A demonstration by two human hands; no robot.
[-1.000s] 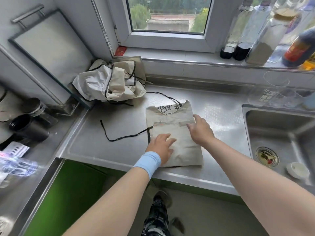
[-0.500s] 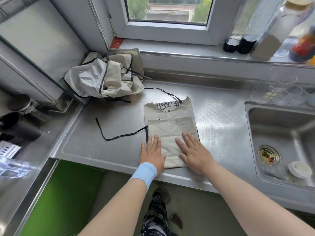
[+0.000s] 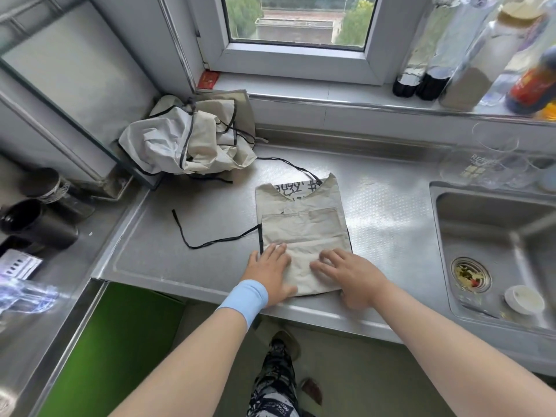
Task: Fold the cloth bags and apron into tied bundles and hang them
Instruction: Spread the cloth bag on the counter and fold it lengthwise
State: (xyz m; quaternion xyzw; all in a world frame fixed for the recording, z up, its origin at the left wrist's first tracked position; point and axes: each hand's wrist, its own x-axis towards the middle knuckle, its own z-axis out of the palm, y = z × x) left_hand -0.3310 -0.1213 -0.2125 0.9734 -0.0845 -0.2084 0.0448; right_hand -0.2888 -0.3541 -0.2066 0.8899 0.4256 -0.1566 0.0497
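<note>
"Head view: where is the apron [image 3: 304, 233]?"

"Flat on the steel counter [image 3: 180, 260], folded into a narrow beige panel. Black lettering shows at its 12 o'clock end."

"And the hands?"

"Both press on its 6 o'clock end. The left hand [image 3: 269, 272], above a pale blue wristband [image 3: 245, 297], lies at the 7 o'clock corner, fingers straight and together, grasping nothing. The right hand [image 3: 350, 273] lies at the 5 o'clock corner, fingers spread and relaxed on the fabric, thumb off the cloth by the counter's front rim."

"The ties?"

"1 black tie [image 3: 210, 240] trails from the apron's 9 o'clock edge across the counter. Another runs from 12 o'clock toward the crumpled cloth bags [image 3: 192, 139], heaped at 10 o'clock in the corner beneath the window."

"Around that?"

"A sink [image 3: 493, 212] at 3 o'clock with a small white dish [image 3: 524, 299] beside the drain, bottles [image 3: 421, 76] on the sill at 1 o'clock, black cups [image 3: 39, 227] at 9 o'clock."
</note>
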